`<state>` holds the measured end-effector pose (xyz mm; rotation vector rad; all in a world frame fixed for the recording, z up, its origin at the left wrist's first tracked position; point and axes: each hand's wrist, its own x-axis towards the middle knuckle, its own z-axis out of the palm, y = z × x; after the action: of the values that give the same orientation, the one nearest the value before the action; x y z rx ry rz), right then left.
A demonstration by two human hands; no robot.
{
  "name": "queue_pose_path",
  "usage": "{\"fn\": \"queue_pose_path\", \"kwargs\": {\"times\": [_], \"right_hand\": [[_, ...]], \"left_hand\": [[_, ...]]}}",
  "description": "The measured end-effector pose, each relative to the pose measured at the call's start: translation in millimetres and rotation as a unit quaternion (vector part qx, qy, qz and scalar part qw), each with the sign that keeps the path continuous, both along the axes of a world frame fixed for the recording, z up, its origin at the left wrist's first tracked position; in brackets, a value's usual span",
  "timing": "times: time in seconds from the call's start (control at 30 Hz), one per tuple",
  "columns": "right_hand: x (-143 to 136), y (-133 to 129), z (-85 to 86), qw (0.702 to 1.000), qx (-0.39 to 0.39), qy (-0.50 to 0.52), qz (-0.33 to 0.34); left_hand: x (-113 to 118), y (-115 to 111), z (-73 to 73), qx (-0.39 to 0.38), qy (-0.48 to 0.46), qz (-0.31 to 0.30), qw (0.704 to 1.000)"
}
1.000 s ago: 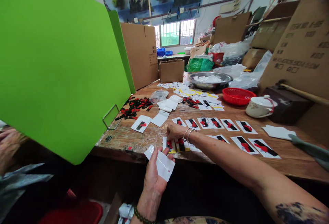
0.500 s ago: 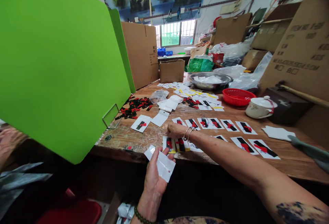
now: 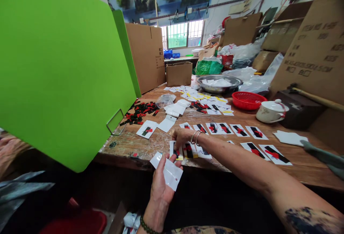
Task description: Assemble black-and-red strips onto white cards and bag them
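My left hand [image 3: 161, 180] holds a small white plastic bag [image 3: 172, 174] with a hole near one end, thumb on top and fingers beneath. Over the front row at the table edge, my right hand [image 3: 181, 136] reaches down with bent fingers; its fingertips touch or almost touch a white card [image 3: 172, 151] bearing a black and red piece. What they pinch, if anything, is hidden. Beside that card lies another card with a black and red piece [image 3: 189, 150]. Several more such cards [image 3: 239, 130] are laid out in rows to the right.
Loose black and red pieces [image 3: 141, 111] are heaped at the left, near white bags [image 3: 167, 123]. A metal basin [image 3: 220, 89], a red basket [image 3: 248, 105] and a lidded cup [image 3: 268, 113] stand farther back. A green board [image 3: 70, 65] blocks the left side; another person's arm [image 3: 10, 151] shows behind it.
My right hand has shifted slightly down and toward the front-row card, its fingers now extending onto it. My left hand keeps the white bag almost in the same place.
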<state>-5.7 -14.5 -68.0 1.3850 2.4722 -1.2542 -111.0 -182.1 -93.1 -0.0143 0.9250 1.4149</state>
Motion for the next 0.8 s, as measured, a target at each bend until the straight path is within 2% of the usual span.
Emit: {"fn": "queue_pose_path", "kwargs": {"times": [0.13, 0.2, 0.27, 0.37, 0.47, 0.6, 0.7, 0.8], "right_hand": [[7, 3, 6.2, 0.999, -0.032, 0.030, -0.015], [18, 2, 15.4, 0.994, -0.051, 0.089, -0.042], [33, -4, 24.9, 0.976, -0.072, 0.188, -0.078], [56, -28, 29.6, 0.930, -0.125, 0.322, -0.123], [71, -65, 17.1, 0.880, -0.171, 0.414, -0.158], [73, -108, -10.4, 0.821, -0.237, 0.462, -0.239], [68, -126, -24.6, 0.784, -0.282, 0.483, -0.268], [65, -132, -29.6, 0.749, -0.303, 0.514, -0.287]], "left_hand": [[-3, 1, 2.4, 0.007, -0.019, 0.007, 1.000], [-6, 5, 6.4, 0.017, -0.031, 0.019, 0.999], [-10, 11, 11.5, 0.033, -0.041, 0.035, 0.998], [-14, 22, 18.9, 0.054, -0.059, 0.062, 0.995], [-14, 31, 24.0, 0.061, -0.077, 0.074, 0.992], [-6, 38, 28.6, 0.069, -0.088, 0.072, 0.991], [3, 39, 32.8, 0.083, -0.088, 0.059, 0.991], [12, 37, 36.6, 0.093, -0.079, 0.053, 0.991]]}}
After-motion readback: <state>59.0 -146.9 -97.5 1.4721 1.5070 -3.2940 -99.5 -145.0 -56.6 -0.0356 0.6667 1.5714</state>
